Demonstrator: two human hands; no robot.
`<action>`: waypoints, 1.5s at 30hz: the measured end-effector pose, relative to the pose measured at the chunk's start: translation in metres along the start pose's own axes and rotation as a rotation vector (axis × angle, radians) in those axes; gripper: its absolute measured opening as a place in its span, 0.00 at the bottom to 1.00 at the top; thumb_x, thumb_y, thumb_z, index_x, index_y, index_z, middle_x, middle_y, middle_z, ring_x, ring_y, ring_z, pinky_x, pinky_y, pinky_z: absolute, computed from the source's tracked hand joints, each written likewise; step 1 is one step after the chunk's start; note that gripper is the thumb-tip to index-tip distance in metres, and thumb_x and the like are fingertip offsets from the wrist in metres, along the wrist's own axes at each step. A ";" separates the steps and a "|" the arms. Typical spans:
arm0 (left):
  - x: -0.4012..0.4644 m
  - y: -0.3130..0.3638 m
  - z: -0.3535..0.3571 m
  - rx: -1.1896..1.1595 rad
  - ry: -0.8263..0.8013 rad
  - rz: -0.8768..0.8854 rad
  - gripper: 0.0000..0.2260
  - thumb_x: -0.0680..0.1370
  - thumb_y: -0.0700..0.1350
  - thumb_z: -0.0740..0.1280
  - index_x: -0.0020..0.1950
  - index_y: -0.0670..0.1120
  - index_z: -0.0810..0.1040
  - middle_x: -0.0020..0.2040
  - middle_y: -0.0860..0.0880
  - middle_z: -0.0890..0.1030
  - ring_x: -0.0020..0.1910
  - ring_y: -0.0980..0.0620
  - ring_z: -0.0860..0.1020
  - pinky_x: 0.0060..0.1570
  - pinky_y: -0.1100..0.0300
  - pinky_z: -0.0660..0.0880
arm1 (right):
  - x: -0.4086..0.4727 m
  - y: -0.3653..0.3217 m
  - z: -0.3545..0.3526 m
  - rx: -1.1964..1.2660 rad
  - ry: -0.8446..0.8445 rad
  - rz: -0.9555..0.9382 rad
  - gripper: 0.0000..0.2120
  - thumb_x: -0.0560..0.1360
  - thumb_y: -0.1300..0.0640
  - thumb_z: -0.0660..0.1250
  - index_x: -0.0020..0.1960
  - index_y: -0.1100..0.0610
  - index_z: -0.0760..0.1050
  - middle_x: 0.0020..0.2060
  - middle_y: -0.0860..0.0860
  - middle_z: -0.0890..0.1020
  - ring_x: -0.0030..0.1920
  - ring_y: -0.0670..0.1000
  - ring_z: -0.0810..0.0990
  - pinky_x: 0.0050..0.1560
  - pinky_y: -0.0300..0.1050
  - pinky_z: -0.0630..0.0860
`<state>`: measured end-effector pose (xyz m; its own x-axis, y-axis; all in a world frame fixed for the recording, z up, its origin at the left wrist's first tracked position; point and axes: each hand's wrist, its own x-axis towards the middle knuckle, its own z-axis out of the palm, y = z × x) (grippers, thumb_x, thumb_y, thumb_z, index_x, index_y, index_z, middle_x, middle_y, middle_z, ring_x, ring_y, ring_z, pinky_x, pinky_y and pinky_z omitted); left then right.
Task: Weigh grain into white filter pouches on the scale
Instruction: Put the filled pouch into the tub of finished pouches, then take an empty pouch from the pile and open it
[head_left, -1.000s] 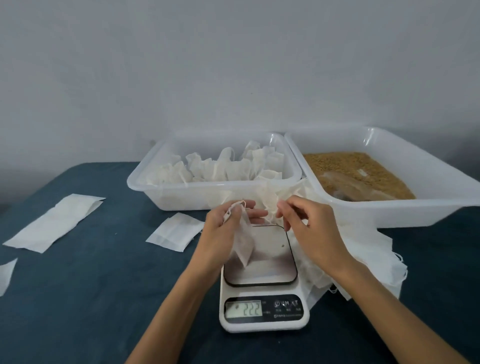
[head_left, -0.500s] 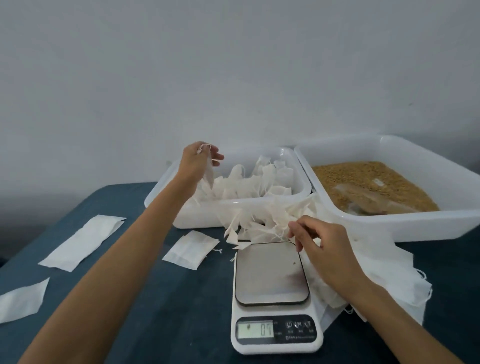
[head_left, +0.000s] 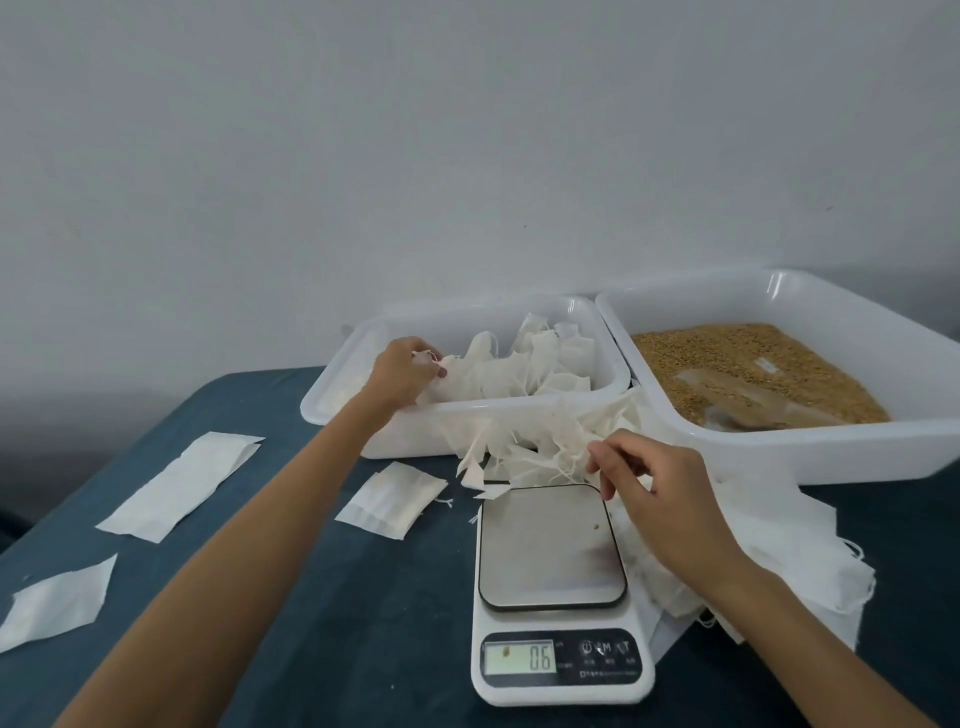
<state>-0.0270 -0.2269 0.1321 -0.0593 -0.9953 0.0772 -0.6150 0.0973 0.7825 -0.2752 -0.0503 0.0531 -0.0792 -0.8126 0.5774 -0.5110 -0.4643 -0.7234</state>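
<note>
Left hand (head_left: 402, 375) reaching into white plastic tub (head_left: 597, 402), fingers pinching filled white filter pouch (head_left: 457, 371). Right hand (head_left: 660, 499) pinching empty pouch strings (head_left: 566, 462) behind white digital scale (head_left: 558, 592), platform bare. Golden grain (head_left: 737, 358) sitting in right tub.

Soft, even, rather dim light fills the frame with a cool grey cast. Shadows are faint; a small glare marks the upper right. Wide-angle bending shows at the edges.
</note>
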 end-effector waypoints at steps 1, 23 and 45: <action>-0.004 0.000 -0.001 0.051 0.068 0.060 0.10 0.83 0.38 0.66 0.63 0.41 0.79 0.56 0.45 0.82 0.51 0.47 0.78 0.40 0.58 0.73 | 0.001 -0.001 -0.001 0.004 0.003 0.005 0.14 0.82 0.46 0.63 0.40 0.46 0.79 0.30 0.45 0.81 0.33 0.48 0.80 0.35 0.29 0.68; -0.104 -0.117 0.020 0.242 0.302 -0.017 0.10 0.77 0.33 0.68 0.57 0.38 0.83 0.52 0.41 0.84 0.51 0.40 0.79 0.49 0.52 0.70 | -0.004 0.009 0.004 -0.022 -0.045 -0.008 0.13 0.83 0.49 0.64 0.41 0.48 0.79 0.30 0.45 0.80 0.32 0.47 0.79 0.36 0.28 0.69; -0.147 -0.025 0.086 -0.888 -0.285 0.175 0.21 0.74 0.40 0.77 0.66 0.46 0.80 0.59 0.38 0.84 0.55 0.42 0.85 0.53 0.50 0.83 | -0.002 0.003 0.006 0.294 -0.213 0.163 0.09 0.78 0.53 0.72 0.42 0.57 0.79 0.30 0.54 0.78 0.30 0.51 0.75 0.35 0.44 0.72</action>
<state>-0.0707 -0.0833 0.0483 -0.3562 -0.9176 0.1762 0.2368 0.0938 0.9670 -0.2715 -0.0517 0.0475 0.0559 -0.9244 0.3774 -0.2368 -0.3795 -0.8944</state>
